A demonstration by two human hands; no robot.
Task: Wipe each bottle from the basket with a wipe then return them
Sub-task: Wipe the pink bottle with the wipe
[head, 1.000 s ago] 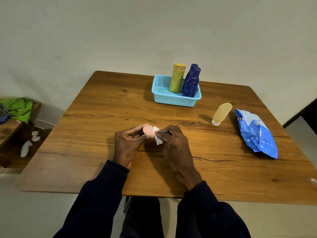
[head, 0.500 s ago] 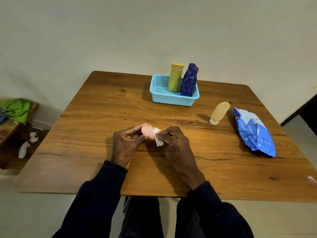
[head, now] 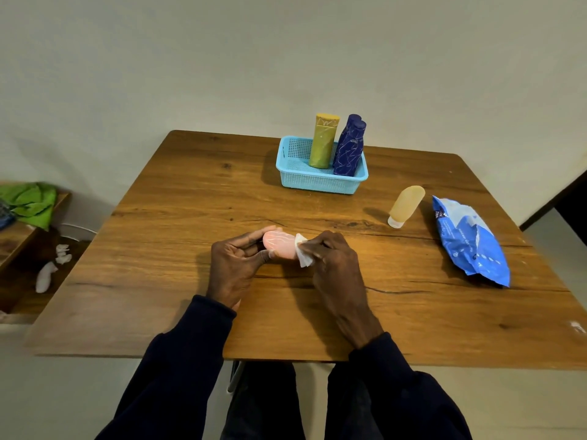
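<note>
Left hand (head: 235, 265) grips the pink bottle (head: 281, 244), held sideways well in front of the basket (head: 317, 182). Right hand (head: 330, 258) pinches a white wipe (head: 303, 255) against the bottle's end. Inside the basket stand a yellow bottle (head: 322, 141) and apparently two dark blue bottles (head: 349, 147). A tan bottle (head: 405, 204) lies to the basket's right.

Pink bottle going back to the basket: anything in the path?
Nothing visible. Bare table lies between the pink bottle, gripped by the left hand, and the basket. The yellow bottle and blue bottles stand in the basket's middle and right; its left part is free. The tan bottle sits off to the right.
</note>
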